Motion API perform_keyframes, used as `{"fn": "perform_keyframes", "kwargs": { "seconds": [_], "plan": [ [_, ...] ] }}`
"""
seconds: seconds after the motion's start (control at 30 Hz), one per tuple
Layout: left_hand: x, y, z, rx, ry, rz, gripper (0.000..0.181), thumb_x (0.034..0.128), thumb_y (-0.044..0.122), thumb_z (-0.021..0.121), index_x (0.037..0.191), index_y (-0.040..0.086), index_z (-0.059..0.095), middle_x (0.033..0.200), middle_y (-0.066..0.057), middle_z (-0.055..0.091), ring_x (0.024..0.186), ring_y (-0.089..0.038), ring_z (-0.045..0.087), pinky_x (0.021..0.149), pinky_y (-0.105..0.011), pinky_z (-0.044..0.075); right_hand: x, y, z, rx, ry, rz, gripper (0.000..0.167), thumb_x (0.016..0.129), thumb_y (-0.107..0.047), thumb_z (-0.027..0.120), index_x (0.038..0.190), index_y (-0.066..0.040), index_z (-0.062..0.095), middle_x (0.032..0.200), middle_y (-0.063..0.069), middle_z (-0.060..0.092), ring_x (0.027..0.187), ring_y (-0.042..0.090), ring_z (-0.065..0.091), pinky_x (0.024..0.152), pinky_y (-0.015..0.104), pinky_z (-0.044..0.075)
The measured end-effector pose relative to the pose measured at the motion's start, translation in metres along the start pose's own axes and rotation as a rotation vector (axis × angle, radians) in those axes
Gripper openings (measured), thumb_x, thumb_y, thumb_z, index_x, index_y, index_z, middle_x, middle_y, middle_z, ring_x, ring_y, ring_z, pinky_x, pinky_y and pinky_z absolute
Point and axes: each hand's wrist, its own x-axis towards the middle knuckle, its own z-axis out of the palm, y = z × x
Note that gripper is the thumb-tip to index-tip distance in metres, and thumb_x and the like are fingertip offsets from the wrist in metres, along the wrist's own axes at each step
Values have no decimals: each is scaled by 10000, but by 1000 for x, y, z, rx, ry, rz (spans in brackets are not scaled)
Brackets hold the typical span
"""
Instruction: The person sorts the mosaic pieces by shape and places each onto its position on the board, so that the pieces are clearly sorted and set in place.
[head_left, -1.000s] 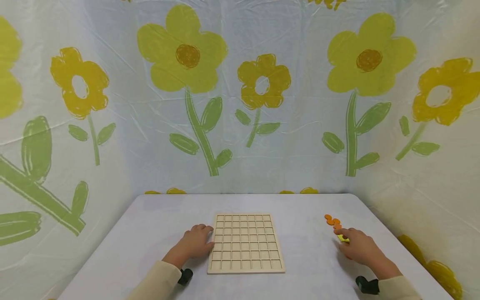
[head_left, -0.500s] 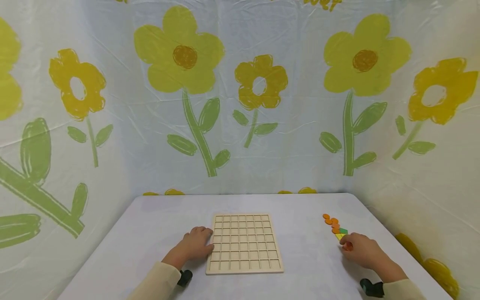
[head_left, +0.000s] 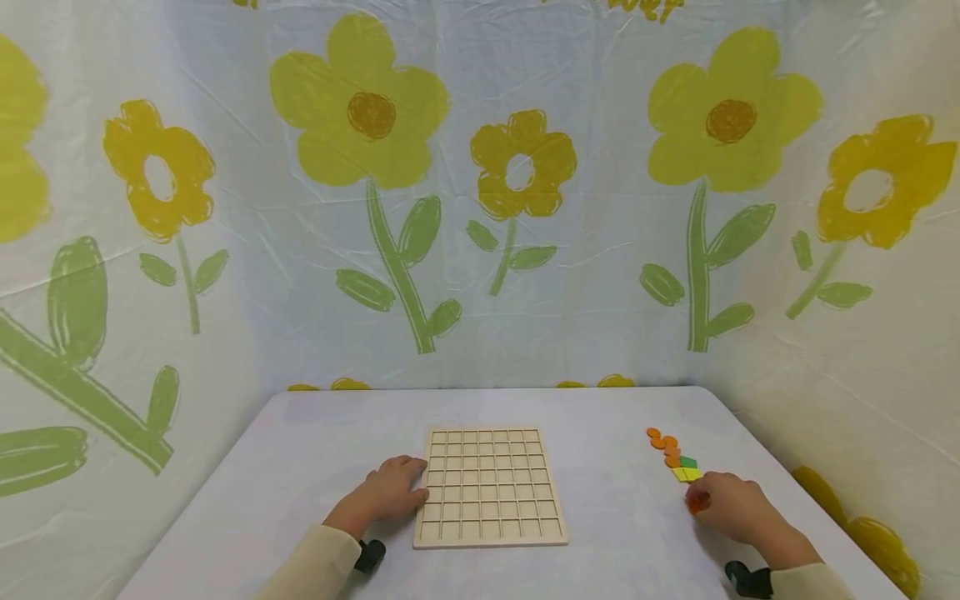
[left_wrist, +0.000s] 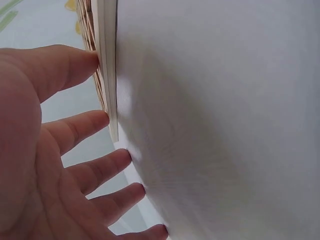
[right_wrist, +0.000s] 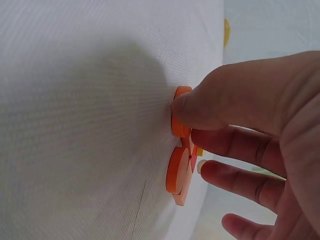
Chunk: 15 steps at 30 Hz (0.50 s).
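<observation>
The right hand has its thumb and index finger drawn in narrow, pinching a small, thick orange disc at the counter's surface. The thumb lies over the disc's near side and the index fingertip comes in behind; a 2-digit pinch probably suits a piece this low and small. The other fingers stand apart from it, perhaps to keep off the neighbouring pieces. Just beside it, a second orange disc leans against other flat pieces, among them a red piece. Whether the pinched disc is lifted, I cannot tell.

Just beyond that hand lie flat yellow pieces and a green piece, then a crooked line of loose orange discs running away from the person, within easy reach on the right.

Well apart, the left hand is spread wide, its thumb and index fingertip touching the left edge of a pale wooden board with a raised square grid; this contact likely steadies it. The board lies flat at mid-counter, between both hands.

The white counter meets a flower-printed cloth behind.
</observation>
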Motion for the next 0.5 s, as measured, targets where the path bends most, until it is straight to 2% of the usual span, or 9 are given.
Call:
{"fn": "perform_keyframes", "kwargs": {
  "seconds": [0.23, 0.5],
  "plan": [
    [1, -5, 3, -11, -33, -7, 548, 922, 372, 584, 1396, 109, 506, 1466, -163, 440, 1390, -368, 367, 1075, -683, 274, 2, -1, 0, -21, -17, -9, 201, 799, -150, 749, 981, -71, 719, 905, 4, 668, 816, 200, 562, 821, 556, 447],
    [-4, -5, -6, -40, -80, 7, 609, 865, 337, 635, 1413, 110, 496, 1484, -174, 411, 1397, -378, 353, 1093, -657, 279, 5, 1, -1, -39, -20, -31, 204, 779, -194, 774, 938, -86, 706, 834, -16, 625, 780, 195, 527, 773, 524, 435]
  ]
}}
